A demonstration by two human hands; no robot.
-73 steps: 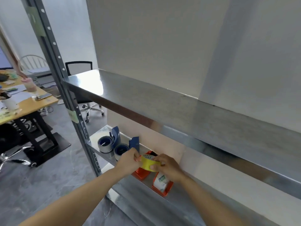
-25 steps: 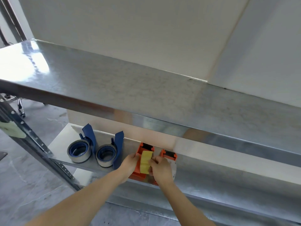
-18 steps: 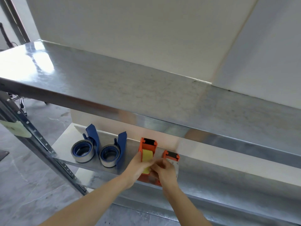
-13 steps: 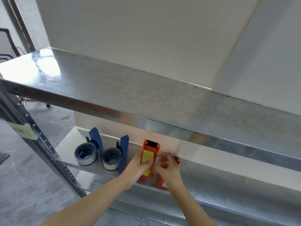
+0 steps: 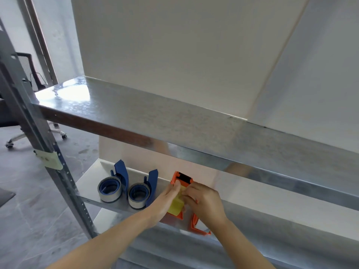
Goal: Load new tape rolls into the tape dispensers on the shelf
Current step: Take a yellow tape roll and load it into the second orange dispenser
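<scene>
An orange tape dispenser (image 5: 182, 179) lies on the middle metal shelf (image 5: 87, 186) with a yellow tape roll (image 5: 175, 207) seated in it. My left hand (image 5: 163, 202) holds the dispenser's left side, thumb near its black front roller. My right hand (image 5: 204, 203) pinches the yellow tape on top of the roll. A second orange dispenser (image 5: 196, 226) lies under my right hand, mostly hidden. Two blue dispensers (image 5: 121, 174) (image 5: 152, 181) stand to the left, each carrying a grey-white roll.
The upper metal shelf (image 5: 174, 121) overhangs the work area just above my hands. A grey perforated upright (image 5: 46, 152) with a paper tag stands at the left. An office chair base (image 5: 17, 136) sits on the floor beyond. A lower shelf runs below.
The yellow roll went from being held above the shelf into the orange dispenser. My right hand moved onto the top of the roll; the camera shifted left and closer.
</scene>
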